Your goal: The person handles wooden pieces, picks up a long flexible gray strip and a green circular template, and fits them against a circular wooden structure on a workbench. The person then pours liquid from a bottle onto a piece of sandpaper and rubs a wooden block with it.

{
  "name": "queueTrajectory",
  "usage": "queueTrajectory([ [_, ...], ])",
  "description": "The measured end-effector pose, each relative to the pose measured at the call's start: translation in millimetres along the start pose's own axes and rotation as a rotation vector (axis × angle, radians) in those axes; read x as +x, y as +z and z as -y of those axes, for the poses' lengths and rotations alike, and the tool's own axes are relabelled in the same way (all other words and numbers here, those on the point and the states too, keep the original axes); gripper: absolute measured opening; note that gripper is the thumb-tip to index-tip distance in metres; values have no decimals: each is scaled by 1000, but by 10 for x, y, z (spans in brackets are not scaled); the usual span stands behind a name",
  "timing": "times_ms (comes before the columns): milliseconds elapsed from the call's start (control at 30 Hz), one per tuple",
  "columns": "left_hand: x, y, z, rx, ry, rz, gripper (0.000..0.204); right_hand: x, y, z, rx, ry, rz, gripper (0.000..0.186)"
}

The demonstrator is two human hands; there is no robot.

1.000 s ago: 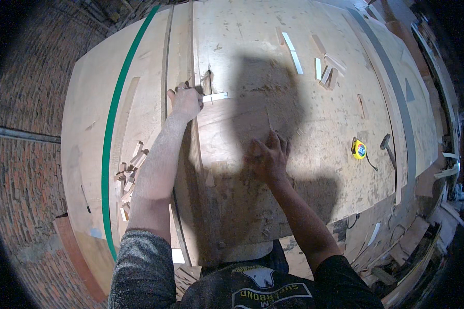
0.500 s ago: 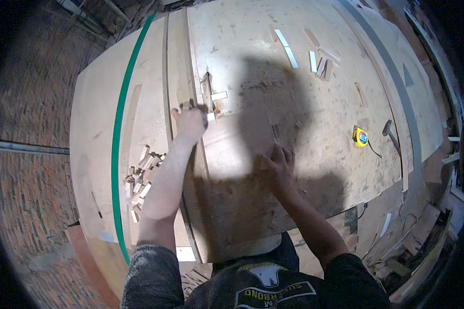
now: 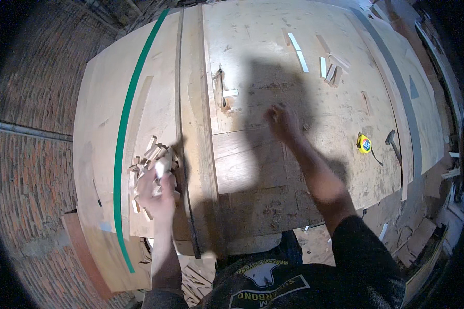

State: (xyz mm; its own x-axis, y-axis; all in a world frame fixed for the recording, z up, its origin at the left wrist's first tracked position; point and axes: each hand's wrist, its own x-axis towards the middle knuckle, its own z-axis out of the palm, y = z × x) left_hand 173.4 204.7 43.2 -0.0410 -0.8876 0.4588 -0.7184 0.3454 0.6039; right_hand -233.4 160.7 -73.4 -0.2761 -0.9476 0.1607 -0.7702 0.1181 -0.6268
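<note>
Your left hand [image 3: 157, 195] is at eight o'clock, loosely curved over a pile of blocks [image 3: 153, 150]; a pale block [image 3: 160, 170] glares at its fingertips, and blur hides whether that grip closes on it. The pile probably sits there for a short reach. Your right hand [image 3: 282, 122], at two o'clock, looks curled over the surface [image 3: 340, 118]; how tightly, or on what, I cannot tell. At twelve, a white strip [image 3: 231, 93] lies by a dark gouge [image 3: 219, 85]. At three, the tape [image 3: 364, 143] and hammer [image 3: 391, 139] lie aside, likely for handiness. The tape's label is too small to read; your shirt [image 3: 319, 262], at six, bears upside-down lettering.
</note>
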Motion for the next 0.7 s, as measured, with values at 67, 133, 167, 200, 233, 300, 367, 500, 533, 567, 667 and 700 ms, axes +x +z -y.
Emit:
queueTrajectory([
  [67, -240, -363, 213, -43, -209, -94, 31, 485, 267, -13, -83, -170, -13, 25],
  [133, -409, -621, 444, -57, -298, -178, 32, 905, 606, -68, -220, -289, -7, 30],
  [167, -505, -757, 603, 74, -333, -156, 31, 1024, 737, -73, -257, -311, 26, 32],
  [200, -605, -930, 694, 212, -375, -138, 30, 1125, 838, -77, -218, -277, 95, 34],
  [233, -594, -992, 665, 229, -437, -140, 28, 1205, 895, -107, -170, -240, 163, 35],
  [300, -608, -1101, 749, 218, -498, -161, 25, 1303, 987, -146, -38, -181, 257, 39],
  [367, -532, -1107, 825, 196, -482, -150, 25, 1334, 973, -278, 73, -123, 268, 42],
  [500, -602, -1198, 1079, 226, -507, -190, 27, 665, 532, 243, -253, -153, 231, 29],
  [533, -497, -1128, 1125, 197, -456, -176, 27, 507, 391, 100, -399, -190, 209, 25],
  [567, -427, -1067, 1171, 169, -409, -160, 27, 254, 164, 49, -284, -72, 215, 23],
  [667, 5, -883, 990, 214, -537, 111, 30, -876, -704, -554, 416, 291, 302, 24],
  [700, 48, -889, 816, 251, -587, 219, 31, -1233, -1087, -369, 125, 243, 450, 20],
])
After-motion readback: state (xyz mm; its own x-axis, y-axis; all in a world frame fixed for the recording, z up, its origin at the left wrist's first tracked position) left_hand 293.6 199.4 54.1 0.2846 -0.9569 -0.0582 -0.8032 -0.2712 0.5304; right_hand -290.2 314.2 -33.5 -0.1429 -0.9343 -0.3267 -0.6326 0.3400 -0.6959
